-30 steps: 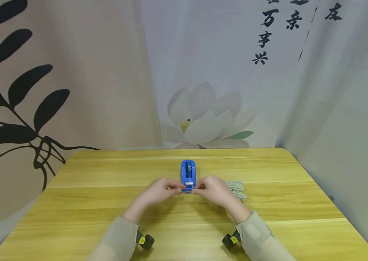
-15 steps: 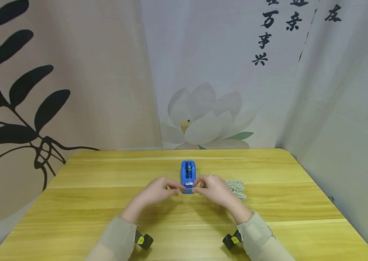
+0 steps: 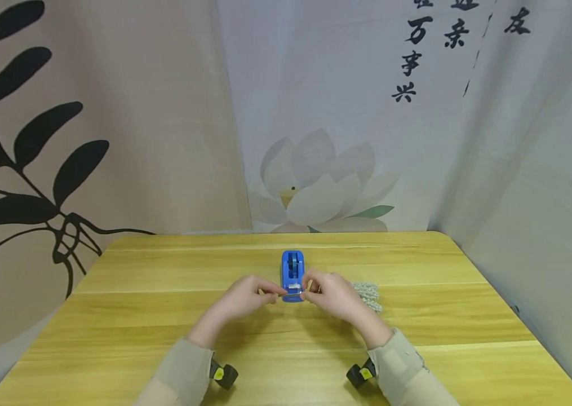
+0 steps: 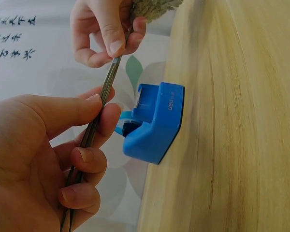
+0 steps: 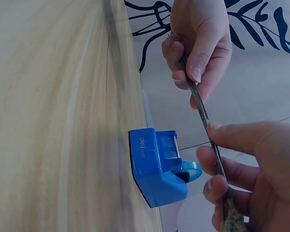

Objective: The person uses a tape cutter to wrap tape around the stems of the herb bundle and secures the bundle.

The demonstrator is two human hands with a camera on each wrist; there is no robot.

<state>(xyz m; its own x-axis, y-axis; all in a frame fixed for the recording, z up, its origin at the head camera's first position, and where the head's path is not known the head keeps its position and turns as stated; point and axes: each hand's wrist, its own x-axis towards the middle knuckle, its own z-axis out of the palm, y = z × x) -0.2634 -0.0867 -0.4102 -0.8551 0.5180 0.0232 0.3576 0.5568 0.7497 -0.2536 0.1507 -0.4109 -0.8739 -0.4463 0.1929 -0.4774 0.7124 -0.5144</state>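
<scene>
A thin bundle of dried flower stems runs between the two hands over the table. My left hand pinches the bare stems between thumb and fingers, its other fingers curled round their lower part in the left wrist view. My right hand grips the stems nearer the fluffy grey-green flower heads, which stick out beyond it. By the right thumb, a small shiny pale patch shows on the stems; it may be tape. Just beyond the hands stands a blue tape dispenser with a serrated cutter and a roll in it.
The wooden table carries the dispenser and ends at a back edge against a printed curtain. Another curtain hangs along the right side. A small black camera sits at each wrist.
The right index finger has risen slightly from the stems, and the stems between the hands show a little more clearly. Both hands stay in nearly the same place.
</scene>
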